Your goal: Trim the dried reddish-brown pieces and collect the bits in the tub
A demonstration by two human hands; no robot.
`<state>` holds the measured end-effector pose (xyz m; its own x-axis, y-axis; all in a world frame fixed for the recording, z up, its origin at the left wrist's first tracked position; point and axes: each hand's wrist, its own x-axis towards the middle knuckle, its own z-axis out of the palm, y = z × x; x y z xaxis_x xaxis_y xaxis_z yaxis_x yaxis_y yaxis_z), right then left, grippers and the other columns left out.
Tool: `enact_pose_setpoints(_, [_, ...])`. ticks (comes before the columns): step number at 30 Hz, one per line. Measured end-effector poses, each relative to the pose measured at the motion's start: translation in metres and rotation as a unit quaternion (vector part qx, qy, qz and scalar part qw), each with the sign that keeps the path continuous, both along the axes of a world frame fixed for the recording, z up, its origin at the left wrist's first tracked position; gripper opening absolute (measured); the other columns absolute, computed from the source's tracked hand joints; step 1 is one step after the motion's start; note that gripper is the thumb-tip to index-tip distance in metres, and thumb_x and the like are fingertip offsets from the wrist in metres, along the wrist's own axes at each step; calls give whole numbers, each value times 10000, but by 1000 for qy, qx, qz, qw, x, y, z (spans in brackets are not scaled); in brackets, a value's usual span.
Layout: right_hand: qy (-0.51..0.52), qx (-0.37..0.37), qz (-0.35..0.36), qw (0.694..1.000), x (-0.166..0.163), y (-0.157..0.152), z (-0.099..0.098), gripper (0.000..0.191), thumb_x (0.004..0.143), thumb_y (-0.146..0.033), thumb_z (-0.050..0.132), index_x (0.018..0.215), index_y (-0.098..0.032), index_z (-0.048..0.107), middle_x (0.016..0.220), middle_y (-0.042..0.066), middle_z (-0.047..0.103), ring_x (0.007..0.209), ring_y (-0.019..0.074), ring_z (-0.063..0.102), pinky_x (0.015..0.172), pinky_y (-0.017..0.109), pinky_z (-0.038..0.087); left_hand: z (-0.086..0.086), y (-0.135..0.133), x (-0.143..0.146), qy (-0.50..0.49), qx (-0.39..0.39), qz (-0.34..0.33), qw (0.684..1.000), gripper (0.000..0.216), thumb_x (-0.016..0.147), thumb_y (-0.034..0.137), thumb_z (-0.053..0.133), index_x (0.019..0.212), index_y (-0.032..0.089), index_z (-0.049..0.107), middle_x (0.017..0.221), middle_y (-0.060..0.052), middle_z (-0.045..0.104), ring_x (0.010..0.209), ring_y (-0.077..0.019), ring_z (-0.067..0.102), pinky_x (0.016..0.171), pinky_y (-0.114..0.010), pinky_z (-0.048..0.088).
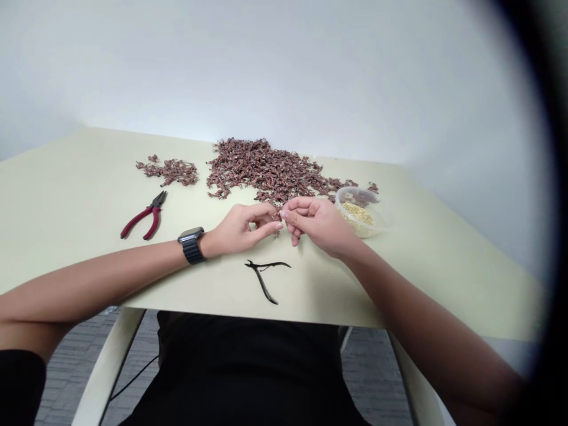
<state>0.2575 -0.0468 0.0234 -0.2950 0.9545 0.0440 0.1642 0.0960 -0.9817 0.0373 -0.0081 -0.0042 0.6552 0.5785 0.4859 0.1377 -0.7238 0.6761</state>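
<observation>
My left hand [251, 228], with a dark watch [191, 244] on its wrist, pinches a small reddish-brown piece [277, 217] at the fingertips. Its exact kind is too small to make out. Fingertip to fingertip with it, my right hand [317, 223] is closed in a pinch; whatever lies between its thumb and forefinger is hidden. Just beyond both hands spreads a large heap of similar reddish-brown pieces [266, 168]. A clear round tub [381, 223] holding small gold-coloured bits [358, 213] stands right beside my right hand.
Black nippers [261, 279] lie with handles spread near the table's front edge. Pliers with dark red handles [153, 216] rest on the left, below a smaller pile of reddish-brown pieces [171, 171]. The pale table [66, 195] meets a white wall behind.
</observation>
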Motion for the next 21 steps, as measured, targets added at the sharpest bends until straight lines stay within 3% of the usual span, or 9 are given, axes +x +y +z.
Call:
enact_pose_setpoints(6, [-20, 16, -12, 1000, -4, -4, 6, 368, 823, -497, 824, 872, -168, 668, 680, -6, 650, 525, 119, 627, 517, 244, 559, 0, -1, 0, -4, -5, 0, 1000, 252, 1005, 406, 619, 1012, 165, 693, 837, -30, 716, 705, -103, 636, 640, -212, 479])
enact_pose_setpoints(21, [25, -54, 21, 998, 2, -1, 4, 340, 832, -473, 827, 892, -156, 719, 702, 2, 646, 555, 113, 633, 579, 253, 610, -1, 1, 0, 7, 17, 4, 1000, 271, 1010, 424, 604, 1013, 168, 695, 874, -45, 745, 755, -120, 679, 682, -219, 512])
